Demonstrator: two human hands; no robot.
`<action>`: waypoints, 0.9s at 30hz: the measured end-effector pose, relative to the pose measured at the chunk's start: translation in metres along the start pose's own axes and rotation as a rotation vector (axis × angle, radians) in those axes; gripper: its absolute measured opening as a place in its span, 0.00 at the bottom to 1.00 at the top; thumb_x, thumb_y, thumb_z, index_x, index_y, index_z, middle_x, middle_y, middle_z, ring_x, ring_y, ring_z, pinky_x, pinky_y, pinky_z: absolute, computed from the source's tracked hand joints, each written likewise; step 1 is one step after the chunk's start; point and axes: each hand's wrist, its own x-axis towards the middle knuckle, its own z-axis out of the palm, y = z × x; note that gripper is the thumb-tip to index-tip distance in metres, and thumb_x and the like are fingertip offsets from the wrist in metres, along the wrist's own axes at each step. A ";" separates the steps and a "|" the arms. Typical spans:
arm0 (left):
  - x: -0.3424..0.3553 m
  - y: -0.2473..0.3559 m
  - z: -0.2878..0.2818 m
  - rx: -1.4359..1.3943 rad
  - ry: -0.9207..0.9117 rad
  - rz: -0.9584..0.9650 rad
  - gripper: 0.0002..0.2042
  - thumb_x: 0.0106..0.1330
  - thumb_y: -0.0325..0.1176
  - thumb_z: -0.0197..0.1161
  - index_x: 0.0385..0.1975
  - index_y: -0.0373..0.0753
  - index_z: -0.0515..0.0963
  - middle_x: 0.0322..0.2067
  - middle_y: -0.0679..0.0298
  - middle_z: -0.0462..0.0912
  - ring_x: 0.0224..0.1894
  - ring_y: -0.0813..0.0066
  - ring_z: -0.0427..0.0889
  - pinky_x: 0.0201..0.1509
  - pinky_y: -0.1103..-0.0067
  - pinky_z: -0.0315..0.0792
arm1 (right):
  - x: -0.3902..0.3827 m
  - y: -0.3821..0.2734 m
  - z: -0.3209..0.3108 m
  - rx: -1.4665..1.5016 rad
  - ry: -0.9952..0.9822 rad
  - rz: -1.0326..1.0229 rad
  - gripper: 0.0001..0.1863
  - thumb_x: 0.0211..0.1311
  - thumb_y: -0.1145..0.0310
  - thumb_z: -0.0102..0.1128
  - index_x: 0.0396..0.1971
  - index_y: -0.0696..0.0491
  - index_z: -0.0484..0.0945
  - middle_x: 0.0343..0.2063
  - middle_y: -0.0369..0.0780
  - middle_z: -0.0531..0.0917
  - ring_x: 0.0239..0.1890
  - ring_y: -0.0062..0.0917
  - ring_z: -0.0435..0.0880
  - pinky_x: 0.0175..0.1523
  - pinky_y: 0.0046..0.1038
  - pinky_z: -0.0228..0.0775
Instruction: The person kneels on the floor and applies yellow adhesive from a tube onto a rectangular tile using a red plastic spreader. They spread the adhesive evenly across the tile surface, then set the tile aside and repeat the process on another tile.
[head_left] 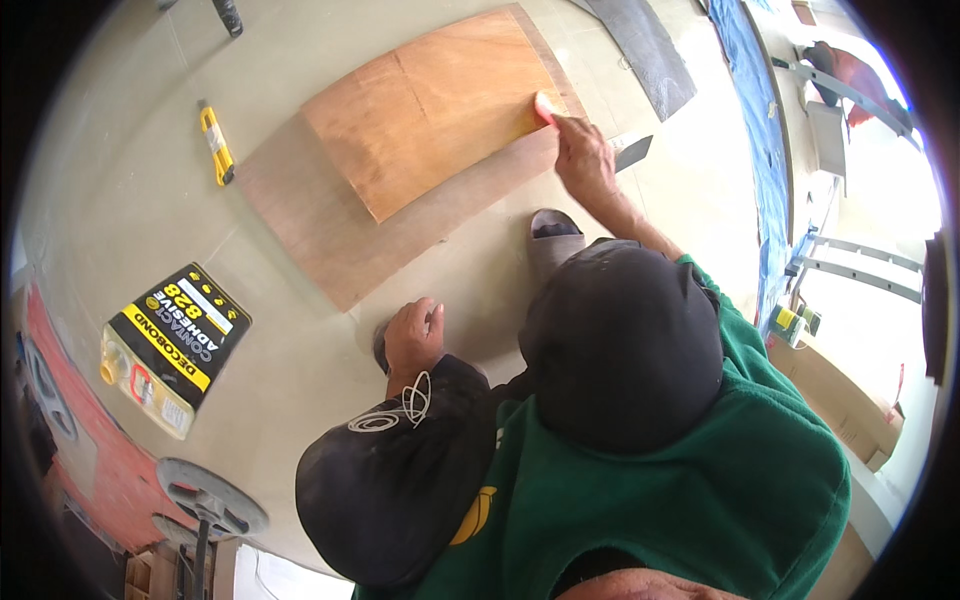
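Observation:
My right hand [585, 160] grips a pink-red object [545, 108] against the right edge of an orange-tan plywood sheet [420, 120], where some yellow shows. That sheet lies on a larger, greyer thin sheet [295, 225] on the tiled floor. Low by my left knee, my left hand [412, 340] has its fingers curled, their inside hidden. A yellow utility knife [216, 142] lies left of the sheets. A black-and-yellow adhesive can [168, 345] stands at lower left. A dark flat blade-like piece [631, 152] is just beyond my right hand.
Grey sheet material [660, 70] lies at top right, beside blue plastic sheeting [760, 150]. Further right are ladders [860, 262], a cardboard box [820, 390] and another person [855, 80] bent over. A red-and-grey object [80, 420] with round plates is at left. My sandaled foot [550, 240] is below the sheets.

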 end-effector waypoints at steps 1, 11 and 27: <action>-0.001 0.002 0.000 0.002 -0.004 0.004 0.10 0.64 0.33 0.70 0.41 0.38 0.80 0.26 0.62 0.82 0.30 0.60 0.83 0.34 0.67 0.76 | -0.005 -0.015 0.001 0.022 -0.006 -0.042 0.18 0.61 0.80 0.55 0.49 0.51 0.84 0.45 0.43 0.86 0.49 0.43 0.82 0.54 0.43 0.73; -0.002 0.001 -0.004 0.012 -0.006 -0.021 0.09 0.65 0.32 0.70 0.40 0.39 0.80 0.27 0.60 0.82 0.30 0.58 0.82 0.35 0.65 0.76 | -0.019 -0.087 -0.001 0.282 -0.196 -0.323 0.23 0.56 0.83 0.56 0.52 0.51 0.84 0.45 0.40 0.87 0.47 0.38 0.84 0.54 0.39 0.74; -0.004 0.003 -0.006 -0.128 0.033 -0.165 0.10 0.63 0.33 0.72 0.41 0.37 0.82 0.30 0.58 0.84 0.29 0.61 0.84 0.35 0.69 0.77 | -0.005 -0.081 -0.002 0.247 -0.089 -0.279 0.22 0.60 0.85 0.53 0.55 0.59 0.80 0.47 0.50 0.83 0.47 0.47 0.82 0.54 0.41 0.76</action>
